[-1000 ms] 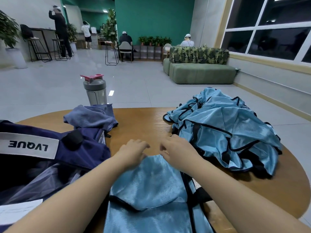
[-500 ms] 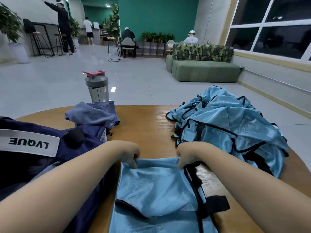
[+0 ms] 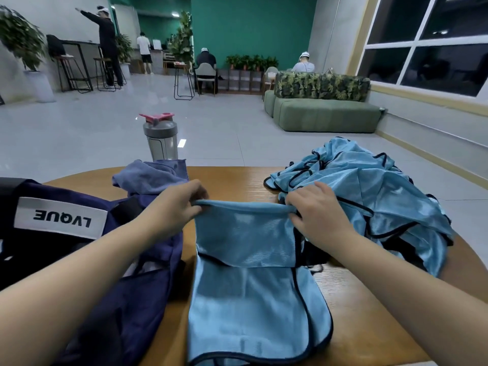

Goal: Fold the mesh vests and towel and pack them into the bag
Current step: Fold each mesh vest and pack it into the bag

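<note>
Folding step under way on one mesh vest (image 3: 245,260), which lies on the table (image 3: 232,180) between the bag (image 3: 79,247) and the unfolded vest pile (image 3: 369,196); towel (image 3: 150,175) waits by the bag. Left hand (image 3: 177,204) and right hand (image 3: 317,207) each pinch a far corner of the lifted fold, fingers curled tight on the cloth. Next move likely calls for laying that edge down square and smoothing it flat.

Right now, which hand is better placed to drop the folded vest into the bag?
Left. The left hand pinches the light blue mesh vest right beside the navy bag; the right hand sits by the unfolded vest pile.
</note>
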`<state>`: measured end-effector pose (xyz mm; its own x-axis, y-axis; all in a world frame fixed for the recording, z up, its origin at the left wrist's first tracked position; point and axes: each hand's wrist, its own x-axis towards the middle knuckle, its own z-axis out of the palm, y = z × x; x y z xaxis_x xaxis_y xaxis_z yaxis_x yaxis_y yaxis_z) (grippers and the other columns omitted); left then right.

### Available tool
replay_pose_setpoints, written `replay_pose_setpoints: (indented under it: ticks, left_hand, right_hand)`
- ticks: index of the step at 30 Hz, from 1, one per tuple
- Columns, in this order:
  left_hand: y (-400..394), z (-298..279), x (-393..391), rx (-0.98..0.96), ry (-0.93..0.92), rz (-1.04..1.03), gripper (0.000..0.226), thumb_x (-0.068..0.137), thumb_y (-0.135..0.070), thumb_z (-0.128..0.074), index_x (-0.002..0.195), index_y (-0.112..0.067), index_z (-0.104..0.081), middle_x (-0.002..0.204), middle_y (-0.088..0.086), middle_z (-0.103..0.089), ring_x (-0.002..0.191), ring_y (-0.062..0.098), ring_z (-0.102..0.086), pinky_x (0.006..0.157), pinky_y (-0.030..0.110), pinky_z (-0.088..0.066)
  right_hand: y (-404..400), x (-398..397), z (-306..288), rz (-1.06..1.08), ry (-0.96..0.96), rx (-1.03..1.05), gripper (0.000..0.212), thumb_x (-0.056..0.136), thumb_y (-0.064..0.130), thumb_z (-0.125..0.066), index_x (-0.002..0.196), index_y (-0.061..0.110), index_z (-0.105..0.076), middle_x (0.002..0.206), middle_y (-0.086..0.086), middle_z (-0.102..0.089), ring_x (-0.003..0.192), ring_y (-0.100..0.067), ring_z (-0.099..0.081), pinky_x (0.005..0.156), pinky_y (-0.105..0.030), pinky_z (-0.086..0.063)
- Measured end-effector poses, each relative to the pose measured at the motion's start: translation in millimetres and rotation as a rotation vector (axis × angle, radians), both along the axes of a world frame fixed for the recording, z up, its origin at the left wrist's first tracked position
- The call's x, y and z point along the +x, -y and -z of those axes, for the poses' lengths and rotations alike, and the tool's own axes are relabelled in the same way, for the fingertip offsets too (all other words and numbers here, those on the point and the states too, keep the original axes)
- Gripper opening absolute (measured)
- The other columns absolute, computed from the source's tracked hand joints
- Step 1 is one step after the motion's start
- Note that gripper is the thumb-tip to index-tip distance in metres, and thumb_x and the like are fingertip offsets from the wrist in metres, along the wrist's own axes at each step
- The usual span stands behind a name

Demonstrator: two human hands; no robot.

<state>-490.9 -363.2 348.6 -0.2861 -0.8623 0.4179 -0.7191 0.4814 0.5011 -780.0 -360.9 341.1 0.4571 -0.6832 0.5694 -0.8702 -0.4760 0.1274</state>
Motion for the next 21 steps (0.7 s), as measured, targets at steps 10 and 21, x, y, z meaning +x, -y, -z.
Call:
replay_pose_setpoints:
  ticks: [10, 21]
  left_hand:
    - [-76, 19, -10, 0.691, 0.186, 0.439, 0.030, 0.070, -0.059, -0.068, 0.067, -0.031, -0.058, 0.061, -0.012, -0.058, 0.056, 0.002, -0.047, 0.056, 0.020, -0.037]
    - [-76, 70, -75, 0.024, 0.602, 0.381, 0.058, 0.069, -0.077, -0.043, 0.096, -0.026, -0.053, 0.116, -0.007, -0.047, 0.111, 0.015, -0.039, 0.093, 0.032, -0.032]
  right_hand:
    - [-91, -45, 16, -0.177, 0.129, 0.279, 0.043, 0.094, 0.052, -0.035, 0.070, 0.024, -0.057, 0.057, 0.024, -0.039, 0.053, 0.000, -0.039, 0.062, -0.011, -0.034]
    - [-104, -12, 51, -0.032, -0.382, 0.467, 0.042, 0.062, 0.059, -0.056, 0.099, 0.040, -0.060, 0.109, 0.018, -0.057, 0.112, -0.007, -0.046, 0.109, -0.043, -0.030]
